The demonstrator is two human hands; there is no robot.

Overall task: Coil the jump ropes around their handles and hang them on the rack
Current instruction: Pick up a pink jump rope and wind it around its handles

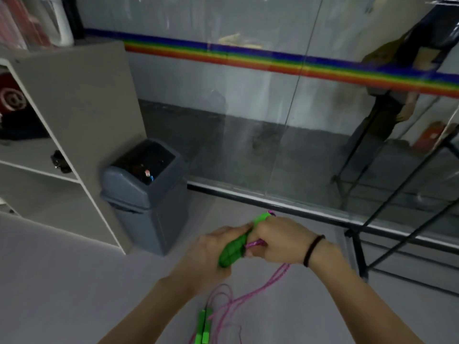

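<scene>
My left hand (211,247) is curled round the green handles (232,252) just below centre, and my right hand (278,240) pinches the pink rope (272,278) against them. Winding looks barely begun — most of the rope trails loose toward 6 o'clock. There a second pair of green handles (204,326) shows, its rope uncoiled. The black rack (359,256) at 3 o'clock carries no rope that I can see — nearly everything remains, I judge.

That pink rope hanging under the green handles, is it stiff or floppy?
Probably floppy: the pink rope sags in loose loops below the right hand. Likely light, since thin strands trail from the green handles the left hand grips.
</scene>
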